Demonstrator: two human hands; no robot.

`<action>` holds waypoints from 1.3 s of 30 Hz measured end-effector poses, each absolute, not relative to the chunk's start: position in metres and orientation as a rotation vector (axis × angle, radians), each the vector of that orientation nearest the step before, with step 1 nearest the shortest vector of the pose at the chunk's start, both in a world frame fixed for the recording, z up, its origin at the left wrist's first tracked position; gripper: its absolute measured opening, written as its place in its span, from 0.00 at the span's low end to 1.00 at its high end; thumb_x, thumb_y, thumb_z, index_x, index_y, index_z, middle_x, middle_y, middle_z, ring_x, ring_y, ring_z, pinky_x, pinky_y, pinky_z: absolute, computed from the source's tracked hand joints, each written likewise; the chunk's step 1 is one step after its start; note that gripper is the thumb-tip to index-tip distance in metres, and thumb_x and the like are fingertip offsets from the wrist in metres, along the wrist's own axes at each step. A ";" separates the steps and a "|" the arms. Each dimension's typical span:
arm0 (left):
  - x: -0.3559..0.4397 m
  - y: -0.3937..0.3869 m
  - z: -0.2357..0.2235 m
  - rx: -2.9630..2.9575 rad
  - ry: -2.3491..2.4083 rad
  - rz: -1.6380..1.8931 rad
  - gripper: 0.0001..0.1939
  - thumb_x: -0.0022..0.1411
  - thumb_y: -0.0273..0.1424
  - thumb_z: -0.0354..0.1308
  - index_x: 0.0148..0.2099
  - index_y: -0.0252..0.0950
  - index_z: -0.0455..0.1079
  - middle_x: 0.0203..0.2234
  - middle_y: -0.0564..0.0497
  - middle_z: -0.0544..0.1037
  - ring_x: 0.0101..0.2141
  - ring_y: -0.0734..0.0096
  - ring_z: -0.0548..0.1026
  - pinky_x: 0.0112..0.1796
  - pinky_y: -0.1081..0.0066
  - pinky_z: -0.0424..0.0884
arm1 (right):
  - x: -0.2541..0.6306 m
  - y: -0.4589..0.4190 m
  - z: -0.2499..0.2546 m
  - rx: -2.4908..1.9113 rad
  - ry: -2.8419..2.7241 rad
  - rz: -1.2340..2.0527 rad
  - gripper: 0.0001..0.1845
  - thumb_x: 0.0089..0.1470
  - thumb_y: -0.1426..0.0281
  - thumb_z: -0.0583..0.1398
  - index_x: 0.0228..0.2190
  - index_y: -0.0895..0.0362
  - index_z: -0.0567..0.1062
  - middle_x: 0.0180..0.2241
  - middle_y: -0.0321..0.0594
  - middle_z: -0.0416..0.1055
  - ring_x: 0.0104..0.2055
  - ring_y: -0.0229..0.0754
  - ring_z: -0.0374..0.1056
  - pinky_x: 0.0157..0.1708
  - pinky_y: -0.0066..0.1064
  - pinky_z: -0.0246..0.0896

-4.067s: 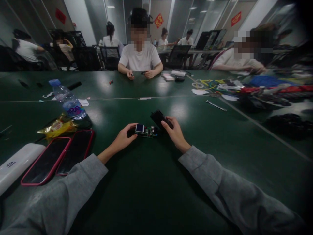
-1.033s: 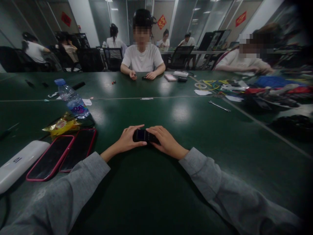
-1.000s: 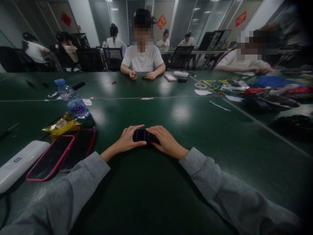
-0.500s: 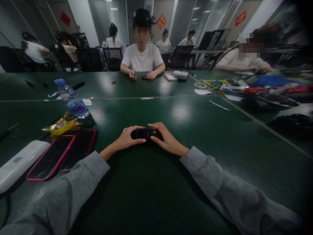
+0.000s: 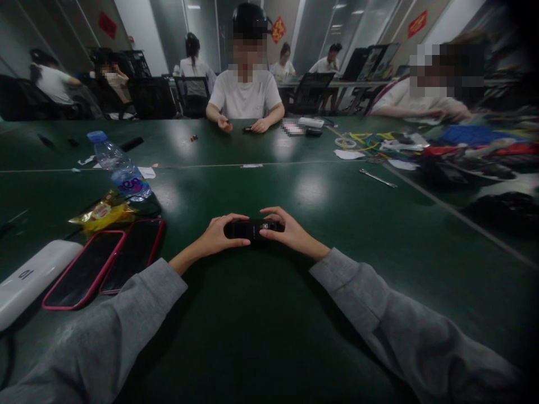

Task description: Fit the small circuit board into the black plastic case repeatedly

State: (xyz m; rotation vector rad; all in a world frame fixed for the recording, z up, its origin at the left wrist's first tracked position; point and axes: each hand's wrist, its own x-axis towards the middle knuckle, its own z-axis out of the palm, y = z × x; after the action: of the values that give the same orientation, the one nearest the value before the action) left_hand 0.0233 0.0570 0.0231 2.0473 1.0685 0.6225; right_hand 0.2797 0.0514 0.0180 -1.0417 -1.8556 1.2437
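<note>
A small black handheld device (image 5: 255, 229) with a dark screen on its left part lies crosswise between my hands, just above or on the green table. I cannot tell whether it touches the surface. My left hand (image 5: 215, 233) grips its left end, thumb along the near side and fingers along the far side. At the right end, my right hand (image 5: 290, 231) pinches it, thumb near a small light mark on the face. The palms and fingers partly cover both ends of the device.
Left of my arms lie two red-edged phones (image 5: 86, 269) (image 5: 133, 252), a white power bank (image 5: 36, 278), a yellow packet (image 5: 103, 212) and a plastic bottle (image 5: 120, 168). A wrench (image 5: 378, 178) and cable clutter (image 5: 379, 143) lie right. Across the table sits a person (image 5: 246, 92).
My right hand has slid slightly to the right, baring more of the device's right part. My left hand keeps its hold. The whole view has shifted a little.
</note>
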 end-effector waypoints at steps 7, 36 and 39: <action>0.023 0.056 0.020 2.045 1.040 0.690 0.38 0.51 0.42 0.69 0.62 0.46 0.59 0.54 0.45 0.71 0.55 0.52 0.69 0.57 0.44 0.59 | 0.277 0.052 0.018 -1.108 -1.784 1.221 0.28 0.50 0.62 0.66 0.50 0.55 0.64 0.45 0.45 0.73 0.48 0.48 0.71 0.50 0.51 0.66; 0.029 0.056 0.015 1.987 1.153 0.876 0.28 0.58 0.42 0.63 0.58 0.40 0.63 0.52 0.44 0.73 0.52 0.56 0.72 0.51 0.52 0.69 | 0.277 0.050 0.008 -1.052 -1.999 0.803 0.32 0.54 0.59 0.63 0.58 0.47 0.61 0.55 0.44 0.63 0.56 0.50 0.62 0.55 0.51 0.61; 0.028 0.057 0.012 1.980 1.169 0.871 0.30 0.58 0.43 0.63 0.59 0.40 0.62 0.52 0.44 0.72 0.52 0.56 0.72 0.51 0.52 0.69 | 0.277 0.051 0.007 -1.048 -2.024 0.751 0.31 0.56 0.62 0.62 0.58 0.47 0.60 0.55 0.44 0.63 0.57 0.50 0.62 0.56 0.53 0.60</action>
State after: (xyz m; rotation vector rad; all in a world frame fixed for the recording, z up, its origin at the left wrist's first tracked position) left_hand 0.0282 0.0568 0.0124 1.9796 1.1686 0.8710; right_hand 0.2770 0.0506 0.0068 -1.0484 -2.0238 0.7513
